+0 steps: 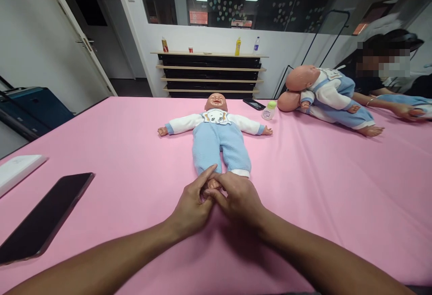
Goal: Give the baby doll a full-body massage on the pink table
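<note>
A baby doll (pixel 221 137) in light-blue dungarees and white sleeves lies face up on the pink table cover (pixel 135 151). Its head points away from me and its arms are spread wide. Both of my hands are closed around the doll's foot (pixel 213 184) on the picture's left side. My left hand (pixel 194 203) grips it from the left, thumb side up along the trouser leg. From the right, my right hand (pixel 238 196) wraps over it, with the thumb across the toes. The doll's other foot is hidden behind my right hand.
A bottle with a green cap (pixel 269 111) and a dark phone (pixel 254 104) lie beyond the doll. A larger phone (pixel 47 216) and a white box (pixel 20 171) are at left. Two stacked dolls (pixel 332 90) lie at right, near a person's hand (pixel 407 111) on another doll.
</note>
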`<state>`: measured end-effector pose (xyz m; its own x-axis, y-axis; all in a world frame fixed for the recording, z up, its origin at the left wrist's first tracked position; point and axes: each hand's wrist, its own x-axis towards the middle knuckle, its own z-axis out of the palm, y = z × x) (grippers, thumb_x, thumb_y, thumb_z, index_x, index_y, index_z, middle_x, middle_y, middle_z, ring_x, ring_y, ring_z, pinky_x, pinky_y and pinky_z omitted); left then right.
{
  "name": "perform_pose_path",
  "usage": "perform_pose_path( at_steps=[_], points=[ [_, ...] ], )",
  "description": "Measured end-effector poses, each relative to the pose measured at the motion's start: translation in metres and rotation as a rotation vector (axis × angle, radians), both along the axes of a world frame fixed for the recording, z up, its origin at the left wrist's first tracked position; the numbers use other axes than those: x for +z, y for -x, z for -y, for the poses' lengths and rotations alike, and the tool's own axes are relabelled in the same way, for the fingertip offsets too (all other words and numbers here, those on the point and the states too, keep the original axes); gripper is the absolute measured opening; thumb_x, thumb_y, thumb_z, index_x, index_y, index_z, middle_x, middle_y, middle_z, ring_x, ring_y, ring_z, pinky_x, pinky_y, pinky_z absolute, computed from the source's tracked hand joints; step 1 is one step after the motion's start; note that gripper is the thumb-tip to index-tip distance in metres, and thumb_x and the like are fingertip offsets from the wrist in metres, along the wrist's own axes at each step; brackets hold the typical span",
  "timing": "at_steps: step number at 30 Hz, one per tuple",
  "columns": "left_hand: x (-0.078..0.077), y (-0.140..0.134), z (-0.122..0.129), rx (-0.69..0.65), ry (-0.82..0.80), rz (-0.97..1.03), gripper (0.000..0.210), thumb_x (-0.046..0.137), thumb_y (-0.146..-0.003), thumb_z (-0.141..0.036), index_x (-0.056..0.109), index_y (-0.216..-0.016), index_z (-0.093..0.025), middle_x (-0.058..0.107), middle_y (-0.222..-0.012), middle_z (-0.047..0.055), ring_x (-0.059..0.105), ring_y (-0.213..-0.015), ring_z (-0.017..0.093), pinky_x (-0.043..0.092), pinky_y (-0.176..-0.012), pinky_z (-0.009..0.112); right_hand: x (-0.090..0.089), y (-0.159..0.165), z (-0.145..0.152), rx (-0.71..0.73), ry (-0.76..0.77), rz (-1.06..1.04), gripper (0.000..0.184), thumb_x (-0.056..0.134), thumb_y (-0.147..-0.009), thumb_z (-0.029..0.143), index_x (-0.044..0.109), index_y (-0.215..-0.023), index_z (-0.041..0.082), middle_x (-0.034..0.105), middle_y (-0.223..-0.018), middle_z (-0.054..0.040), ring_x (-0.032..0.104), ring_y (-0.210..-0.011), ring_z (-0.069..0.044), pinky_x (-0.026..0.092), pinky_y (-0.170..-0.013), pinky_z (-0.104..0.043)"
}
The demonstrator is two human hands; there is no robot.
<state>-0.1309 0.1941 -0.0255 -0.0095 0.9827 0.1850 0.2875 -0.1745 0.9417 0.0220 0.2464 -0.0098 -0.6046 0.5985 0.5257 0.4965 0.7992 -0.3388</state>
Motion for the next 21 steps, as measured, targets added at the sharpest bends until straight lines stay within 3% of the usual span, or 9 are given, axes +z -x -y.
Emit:
perform_pose_path(
  at_steps=[7,11,14,21],
  points=[
    [0.001,-0.0005,0.0001,0.025,0.019,-0.012,0.059,0.057,-0.086,-0.022,0.043,-0.144,-0.021,0.063,-0.124,0.008,0.062,-0.11,0.02,0.048,-0.1,0.037,-0.0001,-0.0026,-0.0024,0.085,-0.059,-0.011,0.025,0.038,-0.097,0.016,0.063,-0.091,0.016,0.064,-0.072,-0.0035,0.055,-0.064,-0.013,0.036,-0.06,-0.027],
    [0.0004,-0.0013,0.0,0.009,0.009,-0.008,0.062,0.056,-0.083,-0.017,0.042,-0.144,-0.021,0.065,-0.119,0.007,0.064,-0.102,0.019,0.052,-0.094,0.034,-0.0012,-0.0013,-0.0026,0.06,-0.026,-0.016,0.023,0.046,-0.097,0.027,0.061,-0.085,0.016,0.063,-0.072,-0.0044,0.056,-0.066,-0.014,0.037,-0.061,-0.027],
    [0.0016,-0.0014,-0.0004,-0.005,-0.002,-0.018,0.062,0.054,-0.082,-0.014,0.044,-0.143,-0.021,0.063,-0.125,0.006,0.061,-0.11,0.019,0.05,-0.098,0.033,-0.0022,-0.0007,-0.0024,0.041,-0.035,-0.007,0.023,0.051,-0.095,0.033,0.061,-0.082,0.016,0.062,-0.071,-0.0044,0.055,-0.065,-0.014,0.038,-0.061,-0.026],
    [0.0039,-0.0013,0.0001,0.022,0.048,-0.006,0.059,0.056,-0.085,-0.02,0.044,-0.142,-0.019,0.066,-0.115,0.007,0.063,-0.104,0.02,0.05,-0.096,0.036,0.0007,-0.0041,-0.003,0.113,-0.03,-0.018,0.027,0.038,-0.098,0.018,0.062,-0.085,0.016,0.063,-0.072,-0.0043,0.055,-0.064,-0.013,0.038,-0.061,-0.025]
  ],
)
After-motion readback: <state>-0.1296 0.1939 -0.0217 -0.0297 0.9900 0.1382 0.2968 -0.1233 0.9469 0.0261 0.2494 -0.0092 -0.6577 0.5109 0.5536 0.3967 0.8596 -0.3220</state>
